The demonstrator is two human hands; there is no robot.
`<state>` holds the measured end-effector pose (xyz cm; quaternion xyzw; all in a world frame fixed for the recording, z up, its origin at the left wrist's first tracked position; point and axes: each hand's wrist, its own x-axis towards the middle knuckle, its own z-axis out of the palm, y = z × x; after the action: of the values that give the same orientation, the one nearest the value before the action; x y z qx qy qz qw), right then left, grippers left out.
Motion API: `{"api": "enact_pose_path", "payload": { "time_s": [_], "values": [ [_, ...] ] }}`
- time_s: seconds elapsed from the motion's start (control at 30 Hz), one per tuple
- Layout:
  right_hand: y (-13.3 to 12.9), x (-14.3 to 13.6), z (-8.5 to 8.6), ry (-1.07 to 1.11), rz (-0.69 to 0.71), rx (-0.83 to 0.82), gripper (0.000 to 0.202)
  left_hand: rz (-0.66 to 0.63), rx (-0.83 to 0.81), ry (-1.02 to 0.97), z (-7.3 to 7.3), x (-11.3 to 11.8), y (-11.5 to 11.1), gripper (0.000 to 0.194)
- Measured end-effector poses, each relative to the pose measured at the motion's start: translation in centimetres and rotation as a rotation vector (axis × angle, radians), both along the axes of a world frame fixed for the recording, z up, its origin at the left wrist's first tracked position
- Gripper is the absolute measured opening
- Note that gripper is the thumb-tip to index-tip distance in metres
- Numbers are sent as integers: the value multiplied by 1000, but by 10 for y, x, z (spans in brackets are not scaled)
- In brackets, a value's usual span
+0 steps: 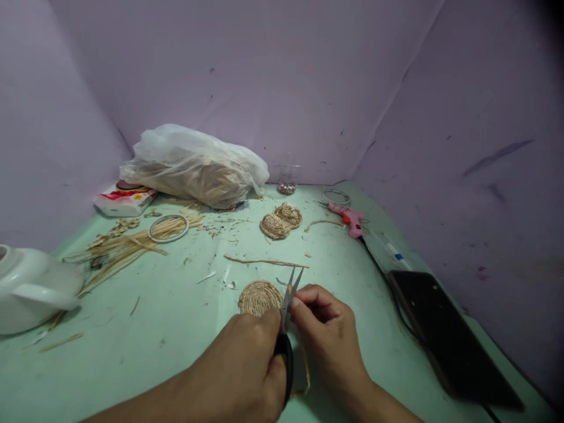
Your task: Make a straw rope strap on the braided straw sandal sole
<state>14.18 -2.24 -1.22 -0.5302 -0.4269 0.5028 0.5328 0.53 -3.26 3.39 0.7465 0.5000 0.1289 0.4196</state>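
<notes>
Far to the left of the coiled disc [259, 295], a white jug [42, 279] is set on the green table [171, 299]. Farther back on that side of the disc, a red-and-white packet [123, 202] is placed, straw strips [121, 261] are strewn with a pale ring [154, 239] laid on them, and a translucent bag [194, 167] is rested behind. The disc's near edge is covered by the left hand [247, 358], whose fingers are closed around black-handled scissors [286, 317]; whether the disc is also held cannot be told. Behind the disc, two joined coils [281, 221] are laid. Just right of it, a thin cord [307, 373] is pinched by the right hand's [330, 329] thumb and forefinger, beside the parted blades. Beyond, rightward of the disc, a pink glue gun [350, 218] and a dark flat slab [453, 341] are laid.
</notes>
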Motion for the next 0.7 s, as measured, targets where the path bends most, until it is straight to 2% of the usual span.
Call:
{"api": "enact_pose_path", "payload": {
  "time_s": [0.13,0.23,0.3,0.37,0.43,0.5,0.53,0.7],
  "values": [
    [3,2,0,23,4,-15,12,11,-57,-59,4,0,0,12],
    [8,3,-3,158,44,-70,16,-4,-43,-89,11,-11,15,17],
    [12,3,-6,289,77,-149,21,123,110,79,15,-28,34,19],
    [16,3,-9,402,99,-236,25,286,332,415,18,-51,56,19],
    [17,3,-9,470,122,-296,27,370,403,732,18,-77,76,23],
    [18,3,-9,500,154,-325,27,402,370,939,15,-101,91,29],
    [18,3,-8,510,171,-333,27,360,349,973,12,-112,96,32],
    [17,4,-8,537,221,-345,26,399,195,1056,-5,-146,113,31]
  ]
}}
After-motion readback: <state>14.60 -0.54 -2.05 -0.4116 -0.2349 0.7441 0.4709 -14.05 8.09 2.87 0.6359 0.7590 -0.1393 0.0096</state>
